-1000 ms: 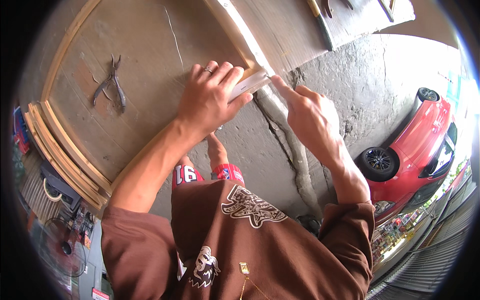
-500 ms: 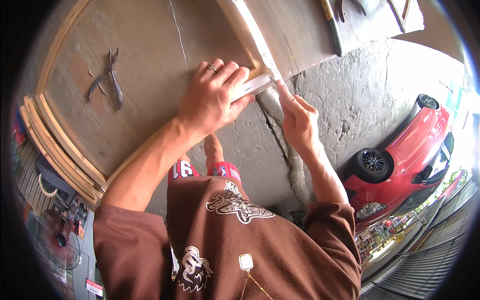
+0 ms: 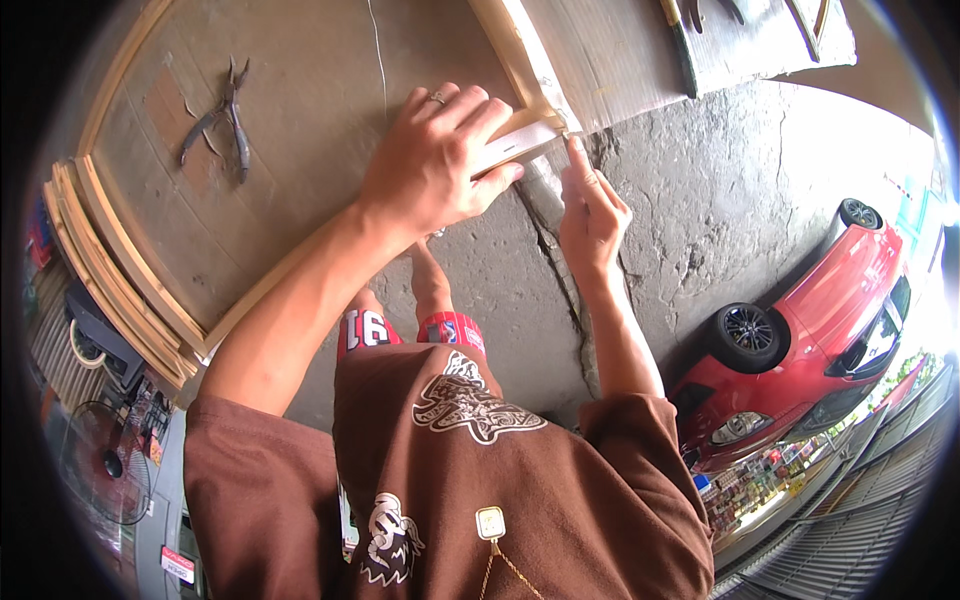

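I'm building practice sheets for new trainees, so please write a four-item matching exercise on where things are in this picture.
1. person's bare left hand
2. dark metal pliers
3. shiny red car
4. long pale wooden strips

A. far left, side by side
B. gripping the pale wooden frame
C. on the flat brown surface, handles spread
D. right side, beyond cracked grey concrete

Pairs: 1-B; 2-C; 3-D; 4-A

The left hand [image 3: 430, 160] grips the near rail of a wooden frame [image 3: 510, 45], thumb along the near side; just right of that grip, the right hand [image 3: 595, 210] has its index finger extended to the frame's corner, anything in its curled fingers being indiscernible. Left of the grip, pliers [image 3: 228, 108] lie with handles spread; farther left and nearer the body are wooden strips [image 3: 125, 270]. A red car [image 3: 825, 300] stands well to the grip's right.
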Demonstrator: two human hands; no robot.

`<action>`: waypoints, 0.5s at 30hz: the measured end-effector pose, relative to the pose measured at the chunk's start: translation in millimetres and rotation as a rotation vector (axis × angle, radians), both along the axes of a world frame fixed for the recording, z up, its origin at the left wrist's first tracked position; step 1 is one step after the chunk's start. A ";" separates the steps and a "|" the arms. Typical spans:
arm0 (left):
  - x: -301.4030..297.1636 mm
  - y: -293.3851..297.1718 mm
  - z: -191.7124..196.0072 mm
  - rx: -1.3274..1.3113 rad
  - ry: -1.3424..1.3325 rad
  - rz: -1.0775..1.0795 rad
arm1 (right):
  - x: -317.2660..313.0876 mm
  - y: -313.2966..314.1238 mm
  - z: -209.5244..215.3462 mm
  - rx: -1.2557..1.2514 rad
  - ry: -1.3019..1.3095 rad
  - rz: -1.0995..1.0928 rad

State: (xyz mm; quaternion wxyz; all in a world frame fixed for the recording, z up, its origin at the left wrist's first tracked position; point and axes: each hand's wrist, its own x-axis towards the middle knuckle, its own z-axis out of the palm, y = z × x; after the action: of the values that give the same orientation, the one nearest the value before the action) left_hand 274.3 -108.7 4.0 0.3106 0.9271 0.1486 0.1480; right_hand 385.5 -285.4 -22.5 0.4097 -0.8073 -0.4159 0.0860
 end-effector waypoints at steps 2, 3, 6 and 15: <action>-1.0 -0.7 -0.8 -0.013 -0.039 0.020 | -6.8 -5.5 27.0 -0.158 0.095 -0.013; -0.3 -0.6 -1.4 -0.029 -0.059 0.031 | -9.1 -7.6 37.6 -0.188 0.054 0.021; 0.7 0.1 -3.7 -0.061 -0.116 0.054 | -10.4 -1.9 51.6 -0.253 -0.004 0.116; 0.0 2.2 -3.0 -0.097 -0.152 0.069 | 0.1 16.8 73.7 -0.490 -0.069 0.263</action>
State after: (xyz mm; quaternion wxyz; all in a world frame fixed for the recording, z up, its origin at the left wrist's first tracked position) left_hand 274.3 -106.6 0.9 0.3604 0.8914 0.1635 0.2209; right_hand 385.6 -268.5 51.2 0.1732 -0.8238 -0.4978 0.2089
